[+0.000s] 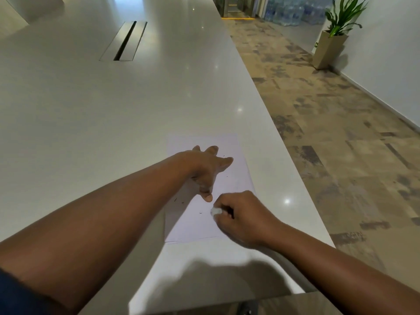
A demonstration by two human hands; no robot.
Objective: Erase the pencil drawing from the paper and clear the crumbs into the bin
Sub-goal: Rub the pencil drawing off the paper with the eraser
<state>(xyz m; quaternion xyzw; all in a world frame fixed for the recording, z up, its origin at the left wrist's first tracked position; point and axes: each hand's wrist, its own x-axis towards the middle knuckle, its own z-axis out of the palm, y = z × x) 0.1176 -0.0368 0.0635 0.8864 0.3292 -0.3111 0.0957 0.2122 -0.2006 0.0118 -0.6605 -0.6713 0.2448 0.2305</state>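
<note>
A white sheet of paper (236,178) lies on the white table near its right edge. My left hand (205,169) rests flat on the paper with fingers spread, pressing it down. Just below it, my right hand (241,218) grips a small white eraser (216,211), whose tip touches the paper's lower middle. A few dark crumbs (201,213) lie on the sheet, and more crumbs (179,200) lie on the table left of it. No pencil lines are plainly visible on the bare part of the paper. No bin is in view.
The long white table (113,110) stretches away, with a cable slot (124,40) set in it at the far left. Its right edge runs beside patterned carpet (341,133). A potted plant (333,42) stands by the wall, and water bottles (293,10) are stacked beyond.
</note>
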